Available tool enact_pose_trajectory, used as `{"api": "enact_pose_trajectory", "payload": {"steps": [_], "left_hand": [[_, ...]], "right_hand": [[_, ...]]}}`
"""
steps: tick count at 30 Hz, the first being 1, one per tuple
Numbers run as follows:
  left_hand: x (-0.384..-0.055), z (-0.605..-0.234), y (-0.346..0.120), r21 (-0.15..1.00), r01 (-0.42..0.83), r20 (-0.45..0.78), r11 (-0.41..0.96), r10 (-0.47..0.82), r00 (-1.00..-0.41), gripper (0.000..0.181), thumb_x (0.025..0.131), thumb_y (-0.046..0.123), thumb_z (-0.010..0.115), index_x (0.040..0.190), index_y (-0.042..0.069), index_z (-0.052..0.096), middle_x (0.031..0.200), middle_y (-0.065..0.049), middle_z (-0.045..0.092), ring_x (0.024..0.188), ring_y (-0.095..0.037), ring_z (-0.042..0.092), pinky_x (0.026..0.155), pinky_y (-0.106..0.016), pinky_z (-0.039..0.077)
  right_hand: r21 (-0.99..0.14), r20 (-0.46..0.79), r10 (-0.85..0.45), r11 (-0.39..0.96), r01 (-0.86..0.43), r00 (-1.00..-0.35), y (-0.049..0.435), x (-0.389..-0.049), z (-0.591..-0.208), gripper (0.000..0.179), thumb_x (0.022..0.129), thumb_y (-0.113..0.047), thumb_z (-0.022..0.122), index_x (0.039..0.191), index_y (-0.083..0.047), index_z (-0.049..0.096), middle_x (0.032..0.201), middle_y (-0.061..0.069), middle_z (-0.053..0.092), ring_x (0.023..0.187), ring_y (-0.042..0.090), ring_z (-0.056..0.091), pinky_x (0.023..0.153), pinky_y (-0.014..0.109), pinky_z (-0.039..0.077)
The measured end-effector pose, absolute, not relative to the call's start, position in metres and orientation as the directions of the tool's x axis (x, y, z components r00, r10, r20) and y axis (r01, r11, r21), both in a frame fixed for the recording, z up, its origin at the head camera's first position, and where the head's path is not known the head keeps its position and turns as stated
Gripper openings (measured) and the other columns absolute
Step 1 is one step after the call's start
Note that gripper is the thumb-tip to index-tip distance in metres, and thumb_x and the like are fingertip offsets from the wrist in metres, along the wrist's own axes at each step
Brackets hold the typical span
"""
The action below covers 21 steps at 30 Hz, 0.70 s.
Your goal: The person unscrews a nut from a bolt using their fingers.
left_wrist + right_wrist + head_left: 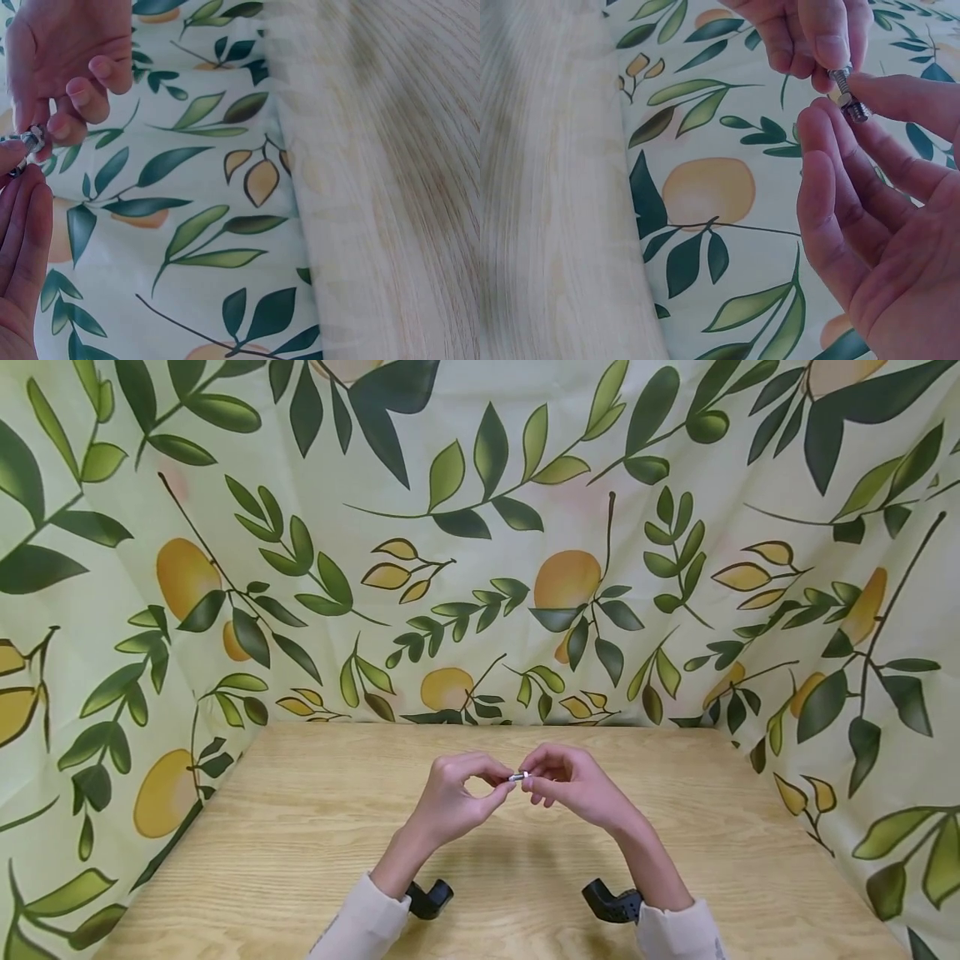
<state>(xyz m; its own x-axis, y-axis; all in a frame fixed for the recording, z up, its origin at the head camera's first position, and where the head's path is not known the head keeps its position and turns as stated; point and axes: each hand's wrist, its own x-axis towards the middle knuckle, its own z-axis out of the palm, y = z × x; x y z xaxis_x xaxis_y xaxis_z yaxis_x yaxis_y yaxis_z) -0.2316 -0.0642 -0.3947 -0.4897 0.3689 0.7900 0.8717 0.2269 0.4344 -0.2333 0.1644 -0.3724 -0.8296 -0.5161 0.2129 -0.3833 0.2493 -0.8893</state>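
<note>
Both hands meet over the middle of the table, around a small metal bolt (842, 81) with threads and what looks like a nut (845, 99) on it. My left hand (459, 797) pinches one end between thumb and fingertips. From the other side, my right hand (573, 783) pinches the piece near the nut, its remaining fingers loosely bent. A threaded end (859, 112) sticks out beside the right fingertips in the right wrist view. In the left wrist view, fingers partly hide the metal piece (33, 138).
Beneath the hands lies a light wood-grain table (300, 810). A cloth (480, 568) printed with leaves and fruit hangs behind it and along both sides. Black curved mounts (431, 900) are strapped at both wrists.
</note>
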Motion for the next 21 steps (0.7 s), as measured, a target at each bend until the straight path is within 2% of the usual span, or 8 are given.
{"api": "enact_pose_trajectory", "payload": {"steps": [5, 11, 16, 21], "left_hand": [[-0.2332, -0.3939, -0.0638, 0.41, 0.884, 0.806, 0.226, 0.365, -0.467, 0.006, 0.086, 0.003, 0.08, 0.091, 0.006, 0.079, 0.082, -0.007, 0.078, 0.072, -0.008, 0.074, 0.071, -0.016, 0.061], [-0.2324, -0.3943, -0.0641, 0.432, 0.87, 0.79, 0.237, 0.367, -0.492, 0.006, 0.086, 0.003, 0.08, 0.091, 0.005, 0.079, 0.084, -0.007, 0.079, 0.074, -0.008, 0.074, 0.072, -0.016, 0.061], [-0.2321, -0.3943, -0.0646, 0.435, 0.869, 0.79, 0.235, 0.363, -0.494, 0.005, 0.086, 0.002, 0.08, 0.09, 0.004, 0.079, 0.084, -0.005, 0.079, 0.073, -0.009, 0.074, 0.071, -0.017, 0.061], [-0.2322, -0.3945, -0.0645, 0.434, 0.87, 0.79, 0.234, 0.365, -0.492, 0.005, 0.087, 0.002, 0.079, 0.09, 0.005, 0.079, 0.084, -0.005, 0.079, 0.073, -0.008, 0.074, 0.071, -0.018, 0.062]], "right_hand": [[-0.886, 0.212, -0.5, 0.265, -0.381, -0.84, 0.1649, -0.2359, -0.372, 0.025, 0.102, -0.018, 0.066, 0.112, 0.004, 0.066, 0.091, 0.013, 0.07, 0.074, 0.02, 0.07, 0.065, 0.033, 0.062], [-0.86, 0.197, -0.545, 0.303, -0.41, -0.815, 0.1652, -0.2377, -0.3717, 0.027, 0.107, -0.021, 0.055, 0.102, 0.0, 0.071, 0.091, 0.019, 0.071, 0.074, 0.018, 0.07, 0.066, 0.033, 0.062], [-0.874, 0.206, -0.544, 0.271, -0.403, -0.813, 0.1642, -0.2359, -0.3717, 0.02, 0.104, -0.017, 0.061, 0.107, 0.001, 0.069, 0.093, 0.023, 0.07, 0.072, 0.015, 0.069, 0.065, 0.033, 0.062], [-0.891, 0.211, -0.509, 0.252, -0.379, -0.834, 0.1639, -0.2338, -0.373, 0.019, 0.098, -0.012, 0.069, 0.112, 0.002, 0.066, 0.09, 0.017, 0.069, 0.073, 0.016, 0.068, 0.063, 0.029, 0.06]]}}
